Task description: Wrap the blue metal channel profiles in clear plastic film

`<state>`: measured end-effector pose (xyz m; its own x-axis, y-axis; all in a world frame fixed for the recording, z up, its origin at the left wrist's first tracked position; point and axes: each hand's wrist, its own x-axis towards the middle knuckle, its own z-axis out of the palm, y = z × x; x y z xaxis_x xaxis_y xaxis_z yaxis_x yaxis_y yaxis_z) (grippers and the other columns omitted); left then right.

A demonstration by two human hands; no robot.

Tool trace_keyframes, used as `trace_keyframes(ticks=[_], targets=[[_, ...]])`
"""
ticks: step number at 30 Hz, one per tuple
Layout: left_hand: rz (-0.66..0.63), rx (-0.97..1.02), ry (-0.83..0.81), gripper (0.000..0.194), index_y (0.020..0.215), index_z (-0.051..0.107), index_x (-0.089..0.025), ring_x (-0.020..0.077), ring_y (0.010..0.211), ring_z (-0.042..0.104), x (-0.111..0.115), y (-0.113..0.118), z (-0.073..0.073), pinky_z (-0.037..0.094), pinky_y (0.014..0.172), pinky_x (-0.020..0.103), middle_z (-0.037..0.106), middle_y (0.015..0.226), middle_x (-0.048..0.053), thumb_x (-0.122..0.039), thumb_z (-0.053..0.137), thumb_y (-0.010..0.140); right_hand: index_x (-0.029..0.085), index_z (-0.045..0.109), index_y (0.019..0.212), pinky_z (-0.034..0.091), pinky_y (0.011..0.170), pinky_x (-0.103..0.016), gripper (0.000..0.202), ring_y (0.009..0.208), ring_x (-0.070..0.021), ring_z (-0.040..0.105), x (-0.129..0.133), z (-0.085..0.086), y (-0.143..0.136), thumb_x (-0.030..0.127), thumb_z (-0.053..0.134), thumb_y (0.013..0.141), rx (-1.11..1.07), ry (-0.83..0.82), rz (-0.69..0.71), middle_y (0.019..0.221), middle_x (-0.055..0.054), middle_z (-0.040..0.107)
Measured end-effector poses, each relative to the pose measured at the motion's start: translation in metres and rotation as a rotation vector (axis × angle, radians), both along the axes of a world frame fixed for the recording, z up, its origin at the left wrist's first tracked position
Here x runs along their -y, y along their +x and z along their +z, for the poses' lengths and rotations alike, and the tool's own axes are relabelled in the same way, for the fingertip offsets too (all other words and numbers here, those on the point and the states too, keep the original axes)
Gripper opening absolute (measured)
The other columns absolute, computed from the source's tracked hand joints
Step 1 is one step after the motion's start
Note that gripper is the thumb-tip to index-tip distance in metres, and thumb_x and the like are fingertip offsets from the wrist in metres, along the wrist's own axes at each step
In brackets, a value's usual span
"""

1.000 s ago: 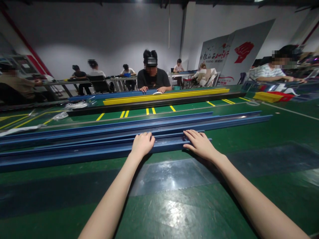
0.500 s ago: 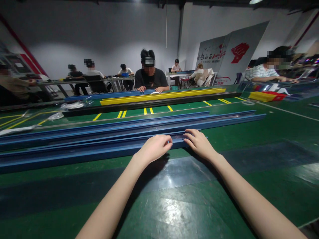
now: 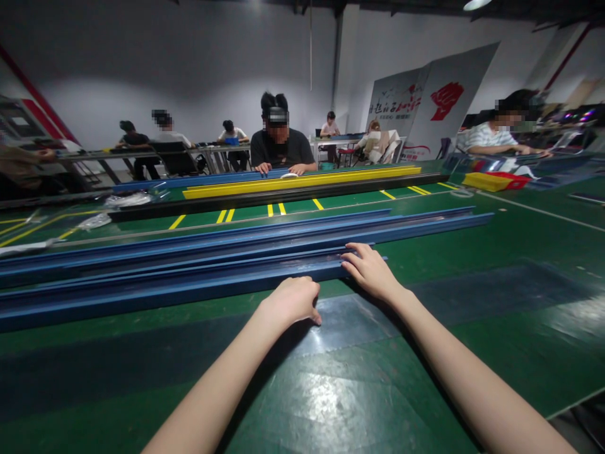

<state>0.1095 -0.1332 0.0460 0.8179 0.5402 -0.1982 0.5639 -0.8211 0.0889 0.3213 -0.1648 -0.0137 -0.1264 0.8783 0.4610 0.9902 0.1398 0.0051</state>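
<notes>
Blue U-shaped channels (image 3: 155, 287) lie lengthwise across the green table. My right hand (image 3: 368, 270) is at the right end of the nearest channel, its fingers apart and reaching over the channel's walls. Lower and to the left, my left hand (image 3: 293, 302) is bent downward in front of that channel, with fingers curled in. It hovers at or touches a clear plastic strip (image 3: 350, 321) lying flat on the table. Its fingertips are mostly hidden, so whatever is between them cannot be made out.
Beyond the blue channels lie a yellow channel (image 3: 302, 183) and a black channel (image 3: 265, 200). A co-worker (image 3: 282, 148) sits across the table. Plastic bags (image 3: 130, 197) lie at the left; a yellow tray (image 3: 486, 183) and a red tray (image 3: 515, 181) stand at the far right.
My left hand has come down and toward me, off the near channel's end to the clear strip. My right hand stays at the channel's end. The view has shifted slightly.
</notes>
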Motion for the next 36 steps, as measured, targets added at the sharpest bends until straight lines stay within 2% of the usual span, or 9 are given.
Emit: trace_keyframes(ticks=[8,13,19,24,27,30,33,36], targets=[[0.056,-0.010,-0.018,0.038,0.086,0.062,-0.018,0.0204,0.082,0.062,-0.006,0.002,-0.009,0.041,0.061,0.023,0.065,0.089,0.006,-0.037,0.076,0.057,0.020,0.061,0.107,0.039,0.084,-0.038,0.042,0.111,-0.0240,0.041,0.000,0.000,-0.003,0.042,0.029,0.090,0.025,0.002,-0.016,0.122,-0.012,0.049],[0.071,0.043,-0.064,0.031,0.079,0.063,-0.021,0.0192,0.074,0.062,-0.014,0.003,-0.016,0.037,0.054,0.023,0.066,0.077,0.003,-0.037,0.076,0.056,0.018,0.060,0.107,0.039,0.084,-0.038,0.044,0.111,-0.0241,0.041,0.001,0.002,-0.004,0.042,0.027,0.090,0.027,-0.014,-0.021,0.122,-0.012,0.049],[0.081,0.075,-0.106,0.017,0.065,0.064,-0.021,0.0165,0.065,0.061,-0.013,0.004,-0.014,0.034,0.051,0.022,0.063,0.063,0.000,-0.034,0.074,0.060,0.018,0.060,0.107,0.038,0.084,-0.038,0.044,0.112,-0.0242,0.041,0.002,0.002,-0.005,0.042,0.027,0.090,0.036,-0.012,-0.024,0.122,-0.013,0.049],[0.099,0.134,-0.081,0.015,0.069,0.062,-0.022,0.0163,0.065,0.059,-0.014,0.003,-0.010,0.034,0.051,0.022,0.064,0.067,-0.001,-0.034,0.070,0.066,0.018,0.060,0.104,0.035,0.087,-0.037,0.040,0.109,-0.0217,0.046,0.004,0.009,-0.008,0.038,0.028,0.091,0.029,0.049,-0.001,0.118,-0.011,0.055],[0.080,0.248,-0.014,0.011,0.076,0.060,-0.022,0.0150,0.068,0.058,-0.015,0.001,-0.004,0.036,0.055,0.022,0.064,0.073,-0.001,-0.032,0.064,0.073,0.018,0.060,0.102,0.032,0.090,-0.036,0.036,0.109,-0.0199,0.048,0.009,0.020,-0.015,0.033,0.029,0.091,-0.049,0.202,0.025,0.114,-0.009,0.058],[0.066,0.375,0.131,0.011,0.086,0.058,-0.022,0.0144,0.077,0.059,-0.016,-0.002,0.006,0.039,0.062,0.022,0.063,0.085,0.000,-0.031,0.057,0.079,0.018,0.057,0.107,0.031,0.093,-0.037,0.033,0.111,-0.0207,0.047,0.015,0.030,-0.028,0.029,0.032,0.089,-0.126,0.336,0.037,0.115,-0.009,0.058],[0.086,0.371,0.281,0.014,0.093,0.056,-0.022,0.0153,0.082,0.059,-0.017,-0.005,0.014,0.040,0.068,0.023,0.061,0.092,0.001,-0.032,0.053,0.083,0.018,0.055,0.111,0.031,0.093,-0.039,0.032,0.111,-0.0216,0.046,0.019,0.031,-0.039,0.026,0.035,0.087,-0.116,0.376,0.095,0.116,-0.010,0.057],[0.087,0.319,0.406,0.016,0.095,0.055,-0.022,0.0167,0.085,0.058,-0.021,-0.009,0.015,0.039,0.071,0.025,0.060,0.093,0.003,-0.032,0.049,0.085,0.017,0.055,0.110,0.033,0.091,-0.037,0.031,0.111,-0.0211,0.046,0.018,0.025,-0.045,0.024,0.038,0.085,-0.035,0.341,0.177,0.115,-0.010,0.057]])
